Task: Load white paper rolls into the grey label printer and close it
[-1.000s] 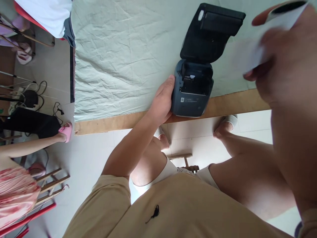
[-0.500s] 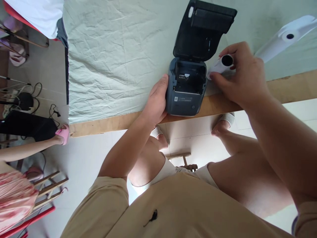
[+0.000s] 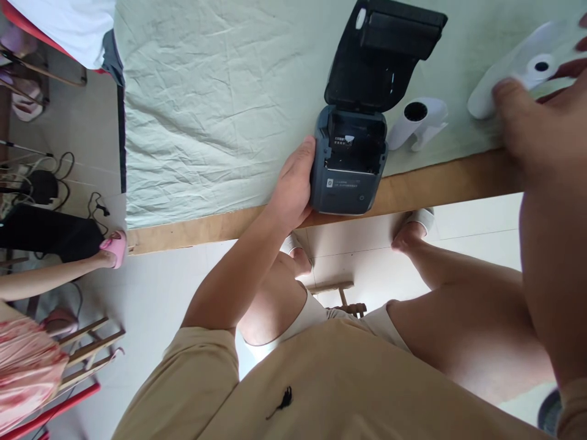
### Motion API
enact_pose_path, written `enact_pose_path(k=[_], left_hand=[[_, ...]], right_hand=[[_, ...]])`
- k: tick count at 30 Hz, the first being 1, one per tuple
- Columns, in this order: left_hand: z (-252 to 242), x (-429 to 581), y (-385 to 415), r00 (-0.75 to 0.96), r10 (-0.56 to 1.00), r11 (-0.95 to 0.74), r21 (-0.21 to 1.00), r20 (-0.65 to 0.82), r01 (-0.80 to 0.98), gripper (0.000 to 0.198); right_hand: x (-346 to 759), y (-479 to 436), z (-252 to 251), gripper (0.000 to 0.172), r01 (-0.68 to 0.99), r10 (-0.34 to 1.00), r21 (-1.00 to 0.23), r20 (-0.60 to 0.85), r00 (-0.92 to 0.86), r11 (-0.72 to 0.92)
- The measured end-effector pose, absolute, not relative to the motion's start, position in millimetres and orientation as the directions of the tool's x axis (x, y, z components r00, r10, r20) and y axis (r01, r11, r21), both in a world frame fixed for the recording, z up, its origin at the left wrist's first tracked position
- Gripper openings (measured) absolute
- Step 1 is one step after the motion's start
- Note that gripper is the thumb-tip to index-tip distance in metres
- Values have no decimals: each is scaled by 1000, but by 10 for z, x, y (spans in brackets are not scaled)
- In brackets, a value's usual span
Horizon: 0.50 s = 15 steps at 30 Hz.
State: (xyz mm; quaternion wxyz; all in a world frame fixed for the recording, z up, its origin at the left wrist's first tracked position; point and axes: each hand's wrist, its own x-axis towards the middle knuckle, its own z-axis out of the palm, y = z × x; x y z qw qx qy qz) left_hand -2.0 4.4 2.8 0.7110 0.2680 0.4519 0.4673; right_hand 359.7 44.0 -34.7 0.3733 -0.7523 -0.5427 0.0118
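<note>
My left hand [image 3: 293, 183] is closed around the left side of a dark portable label printer [image 3: 348, 190] at the table's front edge. The printer's black lid [image 3: 383, 55] stands raised, and the paper bay inside looks empty. Just right of the printer, a small paper roll [image 3: 406, 129] with a dark core stands with its loose end curling out. Farther right, my right hand [image 3: 545, 122] is around a second white paper roll [image 3: 486, 91], its thumb over the near side and its fingers spread on the far side. Part of that hand is cut off by the frame edge.
A pale green cloth [image 3: 220, 110] covers the table, whose wooden edge [image 3: 202, 230] shows in front. At the left are a white cloth [image 3: 82, 30], cables, a wooden stool [image 3: 87, 348] and another person's leg in a pink slipper [image 3: 118, 247].
My right hand has let go of the small roll beside the printer and moved right to the other paper roll. My left hand still holds the printer.
</note>
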Motion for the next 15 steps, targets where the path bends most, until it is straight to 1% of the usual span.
enact_pose_path(k=[2,3,4,6,9,11,13,15], left_hand=[[25,-19,39,154,910,412,809,-384,-418,39],[22,-19,39,154,912,409,812,-381,-416,41],[19,-19,40,151,913,406,813,-378,-417,44],[15,-18,47,151,916,401,812,-373,-424,47],[14,-23,60,159,918,396,809,-364,-434,45],[15,-31,63,184,905,424,802,-383,-419,49],[17,-36,63,211,888,460,796,-409,-393,55],[26,-34,61,218,878,478,794,-425,-376,56]], right_hand=[[3483,456,-307,70,771,805,-577,306,508,-267],[3406,443,-279,66,758,798,-588,294,526,-283],[3333,421,-253,65,758,801,-598,307,515,-258],[3234,368,-227,69,774,824,-605,333,459,-187],[3215,300,-244,71,840,881,-528,330,339,-126],[3240,264,-258,72,861,892,-496,333,306,-110],[3261,228,-256,72,838,890,-538,336,307,-86],[3272,198,-239,72,819,907,-572,322,272,-43]])
